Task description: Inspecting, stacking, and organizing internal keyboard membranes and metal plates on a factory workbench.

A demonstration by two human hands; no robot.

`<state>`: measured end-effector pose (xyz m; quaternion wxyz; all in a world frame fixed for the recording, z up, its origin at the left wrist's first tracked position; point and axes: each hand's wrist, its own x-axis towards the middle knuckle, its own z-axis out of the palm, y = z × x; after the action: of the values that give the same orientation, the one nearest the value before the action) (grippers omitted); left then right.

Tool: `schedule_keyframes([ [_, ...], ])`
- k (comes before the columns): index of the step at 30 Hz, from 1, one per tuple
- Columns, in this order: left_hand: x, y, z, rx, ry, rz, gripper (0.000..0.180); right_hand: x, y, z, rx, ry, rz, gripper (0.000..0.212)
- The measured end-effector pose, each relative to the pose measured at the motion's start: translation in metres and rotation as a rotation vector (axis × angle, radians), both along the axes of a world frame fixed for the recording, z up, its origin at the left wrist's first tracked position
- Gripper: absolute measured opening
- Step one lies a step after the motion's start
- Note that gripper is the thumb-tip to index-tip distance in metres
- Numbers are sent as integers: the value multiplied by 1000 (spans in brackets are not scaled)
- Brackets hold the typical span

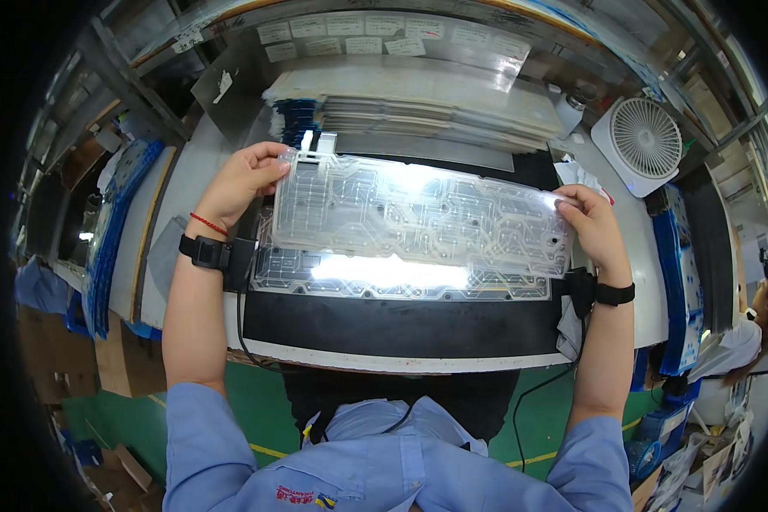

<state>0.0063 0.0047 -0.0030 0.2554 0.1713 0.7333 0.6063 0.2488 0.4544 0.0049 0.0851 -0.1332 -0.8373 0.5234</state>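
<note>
I hold a clear plastic membrane sheet with printed circuit traces by its two ends, lifted a little above the bench. My left hand pinches its upper left corner. My right hand grips its right edge. Under it, a second clear sheet lies flat on the black mat, shining with glare. Both wrists wear black straps with cords, and the left also carries a thin red band.
A stack of similar sheets sits at the back of the bench. A small white fan stands at the right. Blue trays stand at the left and blue trays at the right. Another person sits at far right.
</note>
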Motion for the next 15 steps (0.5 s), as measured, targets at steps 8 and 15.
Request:
schedule_keyframes([
  [8, 2, 2, 2, -21, 107, 8, 28, -1, 3, -5, 276, 115, 1, 22],
  [15, 1, 2, 2, 12, 41, 10, 21, -2, 5, -6, -5, 101, -75, 11],
])
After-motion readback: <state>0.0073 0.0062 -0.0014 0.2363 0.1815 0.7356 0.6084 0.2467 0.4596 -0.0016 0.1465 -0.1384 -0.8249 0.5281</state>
